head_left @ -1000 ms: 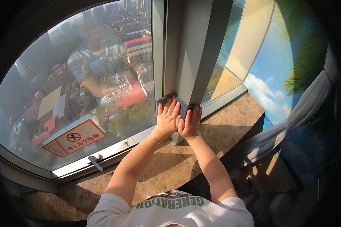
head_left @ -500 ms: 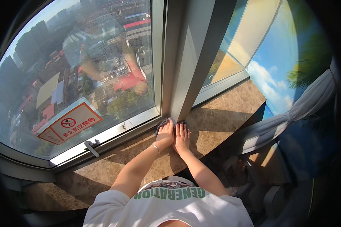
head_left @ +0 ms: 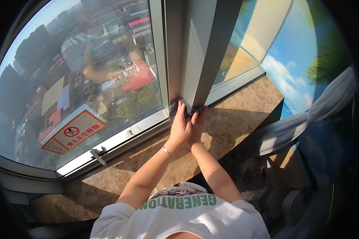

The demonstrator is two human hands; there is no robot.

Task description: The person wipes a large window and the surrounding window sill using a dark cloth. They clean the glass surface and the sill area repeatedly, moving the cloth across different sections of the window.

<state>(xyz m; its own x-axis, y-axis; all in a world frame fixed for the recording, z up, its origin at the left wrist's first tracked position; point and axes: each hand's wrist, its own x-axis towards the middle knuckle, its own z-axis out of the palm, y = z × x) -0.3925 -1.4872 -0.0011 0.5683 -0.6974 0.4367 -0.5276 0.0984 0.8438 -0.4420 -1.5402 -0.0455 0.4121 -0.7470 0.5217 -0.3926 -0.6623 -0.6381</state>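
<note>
A dark grey cloth point(head_left: 189, 110) is bunched around the lower end of the grey metal window post point(head_left: 197, 51), just above the brown stone sill point(head_left: 243, 109). My left hand point(head_left: 181, 129), with a bracelet at its wrist, presses the cloth to the left side of the post. On the other side, my right hand point(head_left: 197, 126) curls round the cloth, its palm close against the left hand. Both hands are closed on the cloth, and part of it is hidden under the fingers.
Left of the post is a large window pane point(head_left: 107, 71) with a warning sticker point(head_left: 73, 131). A window handle point(head_left: 97, 156) juts from its lower frame. A tied pale curtain point(head_left: 307, 119) hangs at the right beside a sky-and-palm mural point(head_left: 285, 79).
My hands have risen from flat on the sill to the post's lower end, bringing the cloth up with them. They have turned inward around the post.
</note>
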